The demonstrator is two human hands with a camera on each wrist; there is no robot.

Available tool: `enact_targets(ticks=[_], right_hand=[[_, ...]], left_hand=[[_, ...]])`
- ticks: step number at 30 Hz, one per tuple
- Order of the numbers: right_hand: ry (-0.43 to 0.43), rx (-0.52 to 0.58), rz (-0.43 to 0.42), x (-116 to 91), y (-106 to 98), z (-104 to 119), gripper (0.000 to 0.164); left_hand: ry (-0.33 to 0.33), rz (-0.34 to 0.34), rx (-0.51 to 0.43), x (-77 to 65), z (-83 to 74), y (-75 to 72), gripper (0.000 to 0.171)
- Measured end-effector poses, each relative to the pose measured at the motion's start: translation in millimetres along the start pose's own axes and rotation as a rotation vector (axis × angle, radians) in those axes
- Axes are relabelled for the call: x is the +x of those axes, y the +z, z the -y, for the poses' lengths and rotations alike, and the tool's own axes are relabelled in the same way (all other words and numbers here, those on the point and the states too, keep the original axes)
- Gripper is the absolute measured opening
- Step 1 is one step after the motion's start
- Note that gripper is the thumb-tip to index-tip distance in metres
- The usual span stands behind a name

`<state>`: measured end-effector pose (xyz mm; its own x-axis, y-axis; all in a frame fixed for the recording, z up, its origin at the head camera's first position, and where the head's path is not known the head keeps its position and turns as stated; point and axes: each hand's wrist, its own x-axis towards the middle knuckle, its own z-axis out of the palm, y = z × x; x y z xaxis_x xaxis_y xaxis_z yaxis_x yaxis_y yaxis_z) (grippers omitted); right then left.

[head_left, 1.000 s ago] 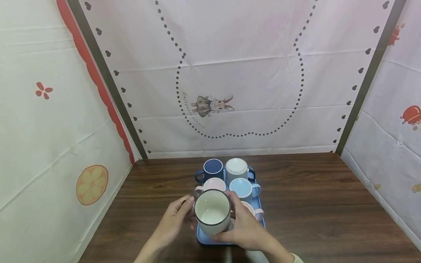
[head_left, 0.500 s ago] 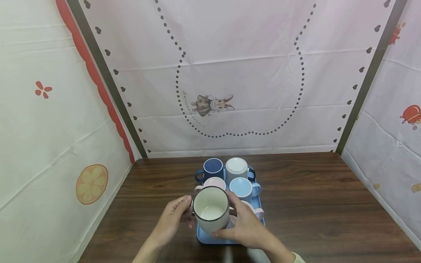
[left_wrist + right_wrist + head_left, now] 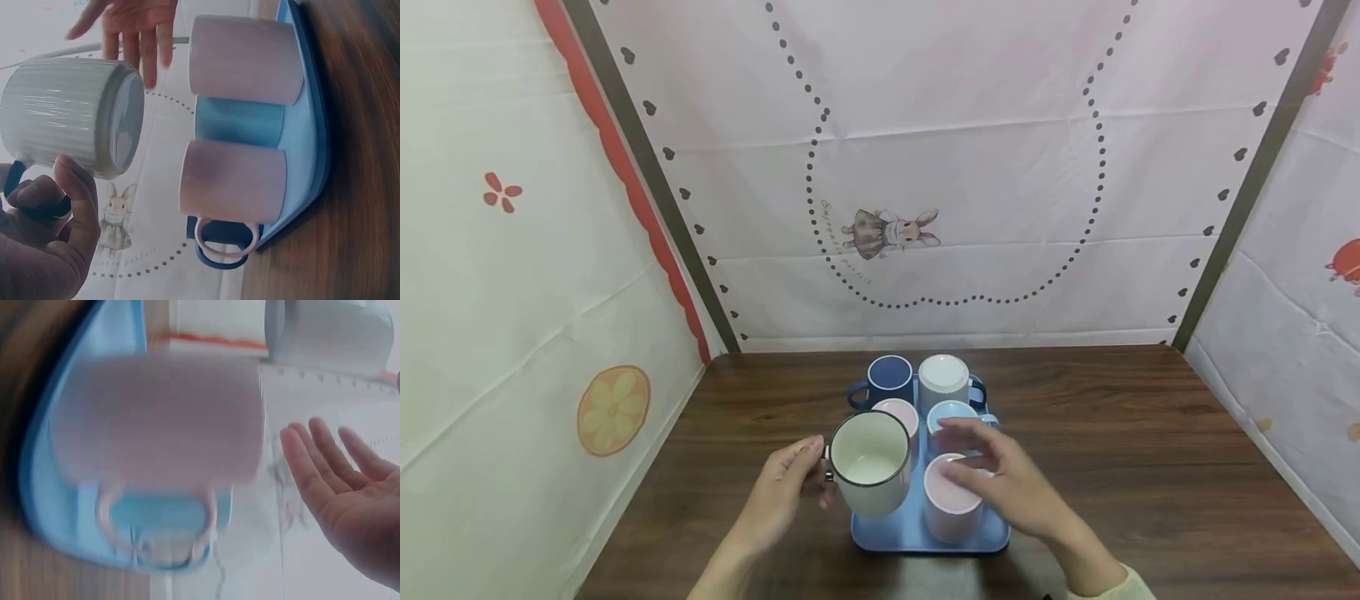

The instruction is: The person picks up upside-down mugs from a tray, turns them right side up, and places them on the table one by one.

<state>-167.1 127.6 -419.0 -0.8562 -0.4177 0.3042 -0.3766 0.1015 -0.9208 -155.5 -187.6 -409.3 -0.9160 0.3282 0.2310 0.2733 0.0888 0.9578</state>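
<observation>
My left hand [image 3: 786, 483] grips the dark handle of a cream, ribbed mug [image 3: 59, 115] with a dark rim. In the head view that mug is held up over the front left of a blue tray [image 3: 898, 533], its mouth facing the camera. My right hand [image 3: 1007, 475] is apart from the cream mug, fingers extended above a pink mug [image 3: 953, 508] at the tray's front right. In the right wrist view, the right hand [image 3: 356, 494] holds nothing. Behind stand another pink mug [image 3: 234, 181], partly hidden by the cream one in the head view, and a light blue mug [image 3: 951, 412].
At the tray's back stand a navy mug [image 3: 890, 379] and a white mug [image 3: 943, 379] with a dark handle. The tray sits on a dark wooden table [image 3: 1112, 450]. Printed white cloth [image 3: 1000, 183] encloses the back and both sides.
My right hand has let go of the cream mug and moved right, over the front pink mug. The left hand has shifted the cream mug slightly left and up.
</observation>
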Motion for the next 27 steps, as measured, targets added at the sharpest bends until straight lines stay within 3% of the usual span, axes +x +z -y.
enact_targets(ticks=[5,11,15,21,27], right_hand=[[0.13,-0.063,-0.097,-7,-30,-9,0.032],[0.405,-0.117,-0.139,-13,-52,-22,0.039],[0.535,-0.181,-0.126,-15,-58,-34,0.043],[0.606,-0.252,-0.048,-18,-59,-52,0.032],[0.607,-0.323,0.033,-17,-54,-62,0.018]], left_hand=[[-0.039,-0.037,0.011,-3.0,-0.7,-6.1,0.048],[-0.039,-0.067,0.024,-7.0,-0.7,-12.5,0.049],[-0.038,-0.089,0.028,-6.8,-1.3,-16.9,0.05],[-0.054,-0.134,0.025,-6.2,-2.9,-22.0,0.052],[-0.096,-0.196,0.035,-8.2,-3.8,-24.9,0.054]])
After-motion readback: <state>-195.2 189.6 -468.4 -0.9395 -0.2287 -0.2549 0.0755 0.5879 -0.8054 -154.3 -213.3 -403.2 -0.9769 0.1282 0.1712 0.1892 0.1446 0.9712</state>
